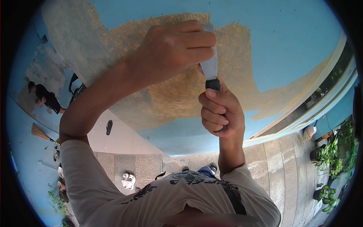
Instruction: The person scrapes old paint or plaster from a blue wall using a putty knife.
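A putty knife (pixel 210 66) with a metal blade and black handle points up in front of a blue painted wall (pixel 283 39). My right hand (pixel 222 109) is wrapped around its handle, with the thumb along the near side. My left hand (pixel 181 42) grips the blade near its tip, fingers folded across it and the thumb mostly hidden behind. A large bare patch (pixel 235 54) of brown and grey shows on the wall behind both hands, with ragged edges where the blue paint stops. Whether the blade touches the wall I cannot tell.
A person (pixel 46 96) in dark clothes stands at the far left. A broom (pixel 39 132) lies along the left side. One black sandal (pixel 109 127) and a pair of white clogs (pixel 128 181) are on the floor. Potted plants (pixel 329 156) line the right, beyond a window ledge (pixel 300 122).
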Motion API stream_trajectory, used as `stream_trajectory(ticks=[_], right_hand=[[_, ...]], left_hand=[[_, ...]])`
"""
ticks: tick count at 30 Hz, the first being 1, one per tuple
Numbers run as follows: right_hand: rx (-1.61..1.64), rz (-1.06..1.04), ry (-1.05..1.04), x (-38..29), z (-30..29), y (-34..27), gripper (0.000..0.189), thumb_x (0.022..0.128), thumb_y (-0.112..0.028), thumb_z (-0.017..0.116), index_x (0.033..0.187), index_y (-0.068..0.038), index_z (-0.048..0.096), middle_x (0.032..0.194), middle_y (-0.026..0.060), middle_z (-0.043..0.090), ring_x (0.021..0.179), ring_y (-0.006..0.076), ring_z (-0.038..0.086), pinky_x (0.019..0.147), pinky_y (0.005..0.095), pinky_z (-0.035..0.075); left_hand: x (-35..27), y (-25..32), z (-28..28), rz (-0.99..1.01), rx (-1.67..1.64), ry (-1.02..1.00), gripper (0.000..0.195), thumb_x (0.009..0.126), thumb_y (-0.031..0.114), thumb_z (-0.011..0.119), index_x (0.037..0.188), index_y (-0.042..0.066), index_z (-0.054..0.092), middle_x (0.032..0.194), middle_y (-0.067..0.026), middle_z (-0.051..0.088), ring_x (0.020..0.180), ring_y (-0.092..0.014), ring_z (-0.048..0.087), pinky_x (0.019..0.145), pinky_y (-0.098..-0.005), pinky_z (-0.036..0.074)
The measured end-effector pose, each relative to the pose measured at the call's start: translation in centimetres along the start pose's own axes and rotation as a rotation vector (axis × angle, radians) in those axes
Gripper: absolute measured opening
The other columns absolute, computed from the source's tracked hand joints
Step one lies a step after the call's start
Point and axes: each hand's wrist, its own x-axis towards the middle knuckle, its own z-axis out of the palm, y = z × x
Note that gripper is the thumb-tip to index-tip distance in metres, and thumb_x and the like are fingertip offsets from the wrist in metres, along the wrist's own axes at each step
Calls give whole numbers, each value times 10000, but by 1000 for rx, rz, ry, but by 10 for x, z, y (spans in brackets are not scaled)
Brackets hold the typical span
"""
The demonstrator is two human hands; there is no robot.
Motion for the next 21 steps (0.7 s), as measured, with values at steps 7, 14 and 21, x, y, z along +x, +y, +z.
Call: stream_trajectory(ticks=[7, 14, 21], right_hand=[[-8, -1, 2, 6, -1, -5, 440, 1000, -61, 463, 1390, -252, 396, 553, -57, 324, 354, 26, 259, 305, 193, 154], [73, 59, -20, -1, 2, -4, 431, 1002, -65, 462, 1381, -264, 409, 557, -59, 324, 352, 23, 260, 302, 191, 155], [28, 27, 2, 7, -1, -6, 430, 997, -57, 469, 1373, -258, 414, 562, -61, 326, 351, 21, 259, 304, 191, 164]], left_hand=[[0, 2, -3, -37, -2, -16, 194, 613, 43, 809, 778, 60, 709, 898, -8, 701, 829, -156, 678, 664, -258, 586], [7, 1, -8, -37, 0, -28, 207, 591, 36, 809, 763, 55, 697, 895, -13, 696, 804, -168, 672, 640, -259, 579], [7, 0, -7, -33, 11, -32, 204, 602, 40, 812, 776, 57, 707, 892, -9, 693, 801, -168, 672, 636, -256, 577]])
